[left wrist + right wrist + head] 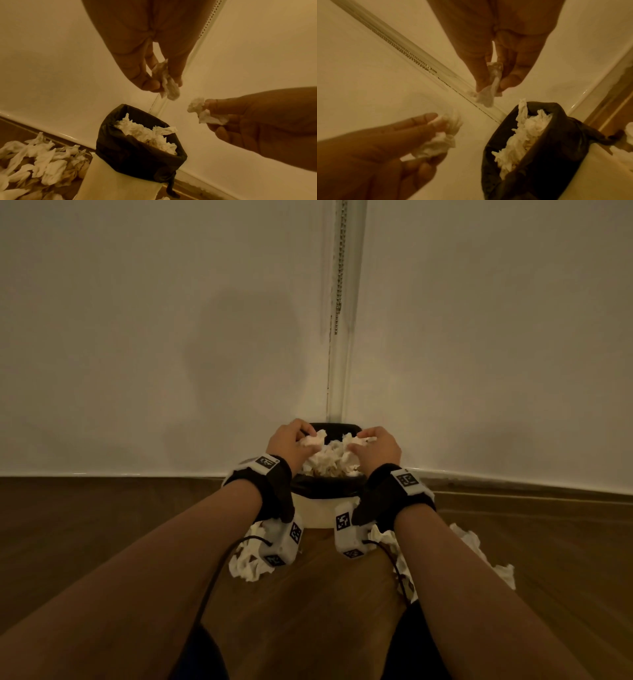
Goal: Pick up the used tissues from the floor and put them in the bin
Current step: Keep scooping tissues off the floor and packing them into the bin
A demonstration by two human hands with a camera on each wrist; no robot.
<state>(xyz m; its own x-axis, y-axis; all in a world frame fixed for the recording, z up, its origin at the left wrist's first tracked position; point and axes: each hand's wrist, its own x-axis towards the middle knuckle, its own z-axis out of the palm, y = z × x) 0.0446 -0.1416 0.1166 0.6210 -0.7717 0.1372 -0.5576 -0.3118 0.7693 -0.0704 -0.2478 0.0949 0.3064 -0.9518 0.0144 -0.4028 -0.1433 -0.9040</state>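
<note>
Head view: left hand [291,441] and right hand [375,445] each pinch a crumpled white tissue [312,441] above the heaped bin [325,508].

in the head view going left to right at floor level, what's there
Left tissue pile → bin → right tissue pile. Above the bin, the left hand comes before the right hand, each holding a tissue over it.
</note>
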